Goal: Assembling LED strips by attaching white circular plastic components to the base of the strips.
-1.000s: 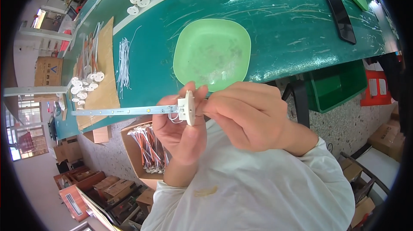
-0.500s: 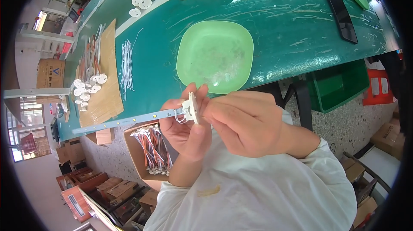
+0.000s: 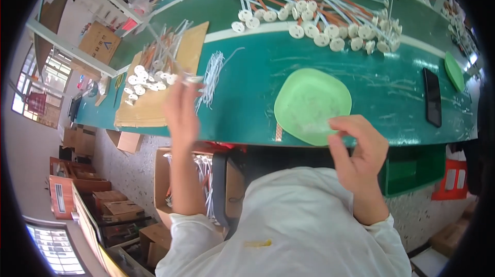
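at the green bench, left of centre: the left hand is raised over the bench edge, fingers pinched on the end of a thin white rod that slants up toward the upper left of the frame.
left hand: closed on the rod; its image is smeared, so the exact grip is hard to read.
right hand: at the lower right, fingers loosely curled and parted, thumb apart, holding nothing i can make out, just at the near rim of the green plate.
rod: long, slim, pale, blurred along its length; a small white piece seems to sit near the fingers, though i cannot tell its shape.
beneath it: a cardboard sheet in the left part of the frame, carrying white discs and more rods.
risk: held by one end only, the rod looks likely to swing, and its far tip could sweep the cardboard pile or catch the bundle of thin white strips beside it.
second risk: the plate overhangs the bench edge, so a nudge from the right hand might tip it off.
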Motion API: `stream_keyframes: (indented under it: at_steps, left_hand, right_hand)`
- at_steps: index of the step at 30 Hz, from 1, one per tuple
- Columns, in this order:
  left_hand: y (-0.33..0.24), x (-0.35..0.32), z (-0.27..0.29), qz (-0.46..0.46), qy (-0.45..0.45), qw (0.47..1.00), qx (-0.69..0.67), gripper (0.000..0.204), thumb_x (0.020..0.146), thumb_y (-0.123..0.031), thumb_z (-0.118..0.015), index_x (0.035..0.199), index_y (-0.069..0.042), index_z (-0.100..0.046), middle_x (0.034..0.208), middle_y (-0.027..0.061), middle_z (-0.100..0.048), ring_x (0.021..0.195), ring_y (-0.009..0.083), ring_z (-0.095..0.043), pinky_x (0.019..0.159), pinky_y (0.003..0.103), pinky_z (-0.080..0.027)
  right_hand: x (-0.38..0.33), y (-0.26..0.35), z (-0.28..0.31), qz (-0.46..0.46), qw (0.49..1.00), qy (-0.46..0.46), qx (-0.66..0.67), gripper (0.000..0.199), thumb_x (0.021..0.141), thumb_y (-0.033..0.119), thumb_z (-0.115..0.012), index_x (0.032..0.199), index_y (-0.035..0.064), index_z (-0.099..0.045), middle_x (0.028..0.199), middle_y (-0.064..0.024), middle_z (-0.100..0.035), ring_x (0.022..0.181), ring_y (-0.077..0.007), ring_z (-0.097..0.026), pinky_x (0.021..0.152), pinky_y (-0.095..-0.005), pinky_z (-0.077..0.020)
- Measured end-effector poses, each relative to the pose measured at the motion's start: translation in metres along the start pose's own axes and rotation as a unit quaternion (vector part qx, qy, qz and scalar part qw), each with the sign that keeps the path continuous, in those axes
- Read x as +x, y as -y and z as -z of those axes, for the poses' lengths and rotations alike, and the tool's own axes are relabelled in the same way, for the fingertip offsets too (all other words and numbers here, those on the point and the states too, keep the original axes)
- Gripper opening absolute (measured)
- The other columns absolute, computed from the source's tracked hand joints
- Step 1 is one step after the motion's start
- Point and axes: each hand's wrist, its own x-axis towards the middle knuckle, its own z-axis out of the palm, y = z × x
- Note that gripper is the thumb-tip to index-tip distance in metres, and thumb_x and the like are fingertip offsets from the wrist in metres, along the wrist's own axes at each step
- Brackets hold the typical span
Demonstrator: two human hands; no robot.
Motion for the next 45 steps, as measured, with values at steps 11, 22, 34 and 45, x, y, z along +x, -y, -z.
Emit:
stream_keyframes:
  at_steps: [11,22,34,45]
  left_hand:
    - [0.079,0.084,0.095,0.029,-0.030,0.762,0.647,0.040,0.094,-0.038,-0.054,0.121,-0.008,-0.059,0.094,0.0229,-0.067,0.084,0.0424,-0.067,0.072,0.052,-0.053]
    - [0.003,-0.052,-0.011,-0.082,-0.109,0.963,0.232,0.042,0.082,-0.016,-0.071,0.118,0.001,-0.061,0.098,0.0139,-0.068,0.079,0.0224,-0.063,0.067,0.033,-0.048]
    - [-0.032,-0.063,-0.085,0.075,0.061,0.900,-0.425,0.050,0.104,-0.040,-0.040,0.129,0.003,-0.048,0.081,0.0074,-0.065,0.069,0.0103,-0.057,0.061,0.022,-0.045]
    - [-0.056,-0.127,-0.106,0.112,0.215,0.858,-0.453,0.064,0.103,-0.053,-0.028,0.136,0.001,-0.030,0.103,0.0082,-0.056,0.090,0.0090,-0.053,0.075,0.024,-0.044]
  right_hand:
    - [0.105,-0.055,-0.020,0.101,0.974,0.149,-0.135,0.011,0.077,0.002,-0.072,0.087,0.0028,-0.068,0.087,-0.0108,-0.070,0.071,-0.0218,-0.066,0.060,-0.0292,-0.0506]
    - [0.244,-0.193,-0.219,0.017,0.949,0.179,-0.259,0.023,0.079,0.021,-0.072,0.097,0.0080,-0.075,0.089,-0.0148,-0.069,0.091,-0.0327,-0.066,0.082,-0.0429,-0.0511]
    - [0.097,-0.018,-0.069,0.260,0.935,0.230,-0.073,0.016,0.074,-0.002,-0.071,0.090,0.0020,-0.069,0.092,-0.0110,-0.069,0.077,-0.0292,-0.066,0.069,-0.0353,-0.0542]
    - [-0.005,0.002,-0.052,0.229,0.970,0.025,-0.078,0.026,0.058,-0.010,-0.068,0.082,0.0000,-0.069,0.087,-0.0082,-0.069,0.070,-0.0238,-0.063,0.059,-0.0298,-0.0531]
